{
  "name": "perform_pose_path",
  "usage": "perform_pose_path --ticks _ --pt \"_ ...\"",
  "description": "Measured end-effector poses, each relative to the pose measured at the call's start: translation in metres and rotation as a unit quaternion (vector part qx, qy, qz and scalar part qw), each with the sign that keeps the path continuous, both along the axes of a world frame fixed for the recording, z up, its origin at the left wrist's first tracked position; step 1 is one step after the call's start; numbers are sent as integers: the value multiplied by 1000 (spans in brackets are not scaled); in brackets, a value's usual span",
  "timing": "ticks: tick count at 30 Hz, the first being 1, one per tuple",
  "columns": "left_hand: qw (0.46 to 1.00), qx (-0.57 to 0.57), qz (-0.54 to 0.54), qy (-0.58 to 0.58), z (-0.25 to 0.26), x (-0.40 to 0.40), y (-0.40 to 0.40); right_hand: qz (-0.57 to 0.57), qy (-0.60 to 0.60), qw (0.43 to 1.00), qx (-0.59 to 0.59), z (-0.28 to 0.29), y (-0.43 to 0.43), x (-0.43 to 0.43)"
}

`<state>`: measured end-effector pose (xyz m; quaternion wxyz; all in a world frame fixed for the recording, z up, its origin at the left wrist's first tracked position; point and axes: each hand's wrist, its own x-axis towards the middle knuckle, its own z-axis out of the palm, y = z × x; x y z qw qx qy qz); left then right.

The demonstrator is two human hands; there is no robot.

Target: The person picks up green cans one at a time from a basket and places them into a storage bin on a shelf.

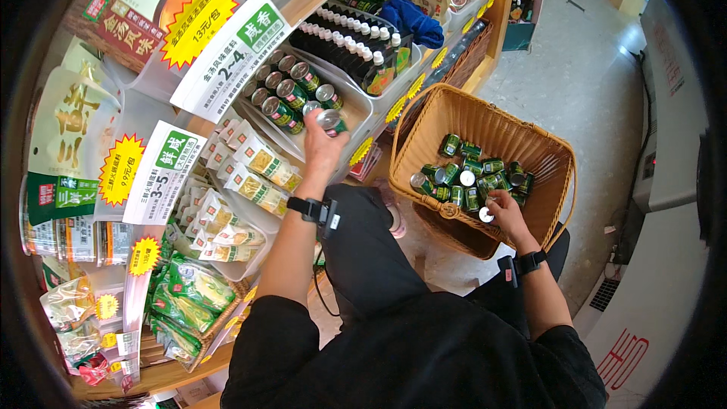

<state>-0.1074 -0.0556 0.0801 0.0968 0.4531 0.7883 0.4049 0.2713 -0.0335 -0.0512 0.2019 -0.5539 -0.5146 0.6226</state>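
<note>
My left hand [325, 145] is at the near end of a clear plastic bin [359, 107] on the shelf, its fingers around a small green can [331, 120] with a silver lid. Beyond it, several like cans [291, 92] stand upright in rows in the bin. To the right is a wicker basket [483, 105] with several green cans [448, 173] lying and standing loosely on its bottom. My right hand [505, 213] reaches over the basket's near side, fingertips at a white-ended can [486, 215]; whether they grip it is unclear.
Beside the can bin are a bin of black bottles with white caps [358, 40], a blue cloth [413, 21] and a bin of small food packets [255, 182]. Price cards [230, 57] stick up at the shelf's left. Grey floor [545, 74] shows beyond the basket, with a white cabinet [676, 125] at right.
</note>
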Motion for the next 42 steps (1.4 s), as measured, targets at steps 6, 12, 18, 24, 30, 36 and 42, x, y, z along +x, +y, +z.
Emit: perform_pose_path --ticks 6,12,18,24,30,36,42 --pt "977 -108 4 184 -3 -40 15 52 -76 989 119 -39 -13 9" --pt "922 -268 12 280 -8 -49 28 56 -77 986 137 -32 -14 9" --pt "890 -366 39 267 -14 -48 33 26 -44 991 123 -41 -14 15" --pt "880 -363 68 299 -18 -50 34 33 -64 990 120 -35 -15 13" --pt "876 -363 96 303 -19 -51 35 29 -52 991 118 -33 -16 11" --pt "866 -363 91 332 -14 -46 34 30 -56 991 120 -40 -16 12" --pt "869 -252 59 421 -2 -36 29 29 -48 993 106 -42 -14 13"
